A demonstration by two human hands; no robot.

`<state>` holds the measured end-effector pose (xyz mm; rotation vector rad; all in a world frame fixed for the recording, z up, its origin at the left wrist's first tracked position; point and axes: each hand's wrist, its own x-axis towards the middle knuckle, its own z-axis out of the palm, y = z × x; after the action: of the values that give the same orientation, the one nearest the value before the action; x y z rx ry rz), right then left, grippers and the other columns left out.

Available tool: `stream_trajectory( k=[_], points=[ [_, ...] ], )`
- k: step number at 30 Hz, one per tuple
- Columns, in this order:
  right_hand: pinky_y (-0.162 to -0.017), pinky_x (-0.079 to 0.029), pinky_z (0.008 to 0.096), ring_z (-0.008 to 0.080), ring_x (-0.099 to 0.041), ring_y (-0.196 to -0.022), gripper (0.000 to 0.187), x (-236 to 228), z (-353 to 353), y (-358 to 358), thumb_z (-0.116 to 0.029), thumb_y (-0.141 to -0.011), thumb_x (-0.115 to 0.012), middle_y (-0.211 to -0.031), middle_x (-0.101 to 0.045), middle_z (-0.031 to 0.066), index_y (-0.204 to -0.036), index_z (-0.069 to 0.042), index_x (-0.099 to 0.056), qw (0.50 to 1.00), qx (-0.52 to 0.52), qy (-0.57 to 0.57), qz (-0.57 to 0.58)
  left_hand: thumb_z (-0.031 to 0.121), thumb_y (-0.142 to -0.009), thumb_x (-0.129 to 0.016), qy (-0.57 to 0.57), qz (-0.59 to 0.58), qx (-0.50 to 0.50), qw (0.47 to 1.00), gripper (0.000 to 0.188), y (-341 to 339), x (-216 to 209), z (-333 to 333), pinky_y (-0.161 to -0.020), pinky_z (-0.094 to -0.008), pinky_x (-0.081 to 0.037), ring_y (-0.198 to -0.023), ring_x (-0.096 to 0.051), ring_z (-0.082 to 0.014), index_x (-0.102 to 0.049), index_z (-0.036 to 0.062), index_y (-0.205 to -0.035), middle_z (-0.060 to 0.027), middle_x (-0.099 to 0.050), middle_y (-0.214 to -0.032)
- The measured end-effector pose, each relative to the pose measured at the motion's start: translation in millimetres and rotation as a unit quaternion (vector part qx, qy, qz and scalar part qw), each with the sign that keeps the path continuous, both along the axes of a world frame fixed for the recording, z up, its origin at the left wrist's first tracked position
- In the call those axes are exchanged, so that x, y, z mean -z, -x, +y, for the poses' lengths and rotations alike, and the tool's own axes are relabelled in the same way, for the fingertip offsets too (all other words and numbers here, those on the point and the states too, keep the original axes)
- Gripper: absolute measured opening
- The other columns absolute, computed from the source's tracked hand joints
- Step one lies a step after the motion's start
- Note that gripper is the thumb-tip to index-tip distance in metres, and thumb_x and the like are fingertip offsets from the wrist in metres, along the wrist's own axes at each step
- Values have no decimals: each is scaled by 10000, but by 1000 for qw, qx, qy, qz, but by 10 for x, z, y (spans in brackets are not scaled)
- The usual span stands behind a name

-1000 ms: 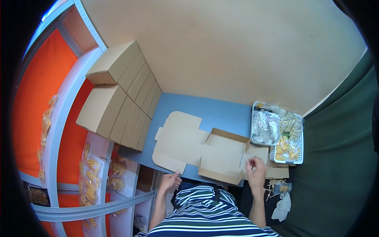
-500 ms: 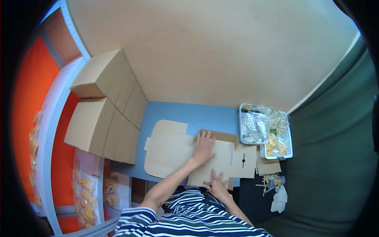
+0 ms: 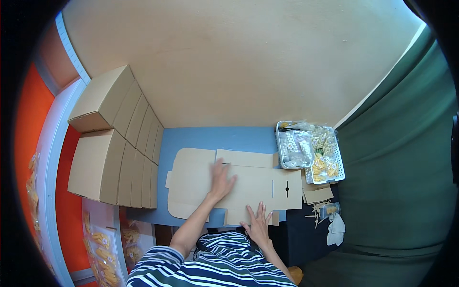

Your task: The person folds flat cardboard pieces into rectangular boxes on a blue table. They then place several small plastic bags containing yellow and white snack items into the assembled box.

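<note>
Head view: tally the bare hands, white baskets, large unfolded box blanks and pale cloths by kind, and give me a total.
Left hand and right hand: 2
Left white basket and right white basket: 2
Large unfolded box blank: 1
Pale cloth: 1
Total: 6

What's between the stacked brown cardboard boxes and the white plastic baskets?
Head view: a blue tabletop bearing an unfolded brown cardboard blank, with the left hand and right hand over it.

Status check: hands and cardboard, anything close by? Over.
Left hand blurred over cardboard blank; right hand spread on near flap. Blank opened out. White baskets close at far right.
</note>
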<state>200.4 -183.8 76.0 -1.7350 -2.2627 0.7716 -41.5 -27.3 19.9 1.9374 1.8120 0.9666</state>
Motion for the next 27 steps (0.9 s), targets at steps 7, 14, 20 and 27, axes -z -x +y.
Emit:
stream_trajectory(
  k=[7,14,20,27],
  points=[
    [-1162,37,860,614,-44,-1600,863,-112,26,84,-648,-989,-622,-1748,-62,369,-1716,-296,-317,991,-79,4,-109,400,-861,-852,154,39,-382,910,961,1045,-530,-1136,-1239,-652,-221,-1480,-328,-529,-398,-68,-1567,-378,-400,-1559],
    [-1114,77,892,649,-36,-1581,688,-124,131,209,-605,-1004,-637,-1743,-84,368,-1565,-214,-565,998,-52,13,-27,432,-796,-921,228,65,-433,869,1086,1201,-850,-1644,-1137,-620,-365,-1362,-440,-491,-347,-79,-1564,-330,-477,-1472],
    [-1085,137,890,659,68,-1572,978,-238,200,475,-719,-893,-693,-1702,-28,449,-1579,-54,-483,996,56,47,-59,256,-761,-977,109,8,-456,883,762,1238,-762,-1785,-929,-478,-539,-1107,-670,-389,-553,-72,-1302,-267,-692,-1170],
    [-1082,95,914,654,10,-1577,977,-106,159,674,-653,-896,-710,-1729,-40,400,-1672,-149,-396,987,-113,-99,-50,99,-915,-830,-1,-199,-315,928,272,1040,-1402,-1917,-602,-322,-477,-669,-579,-78,-616,-46,-828,-117,-686,-736]
  ],
)
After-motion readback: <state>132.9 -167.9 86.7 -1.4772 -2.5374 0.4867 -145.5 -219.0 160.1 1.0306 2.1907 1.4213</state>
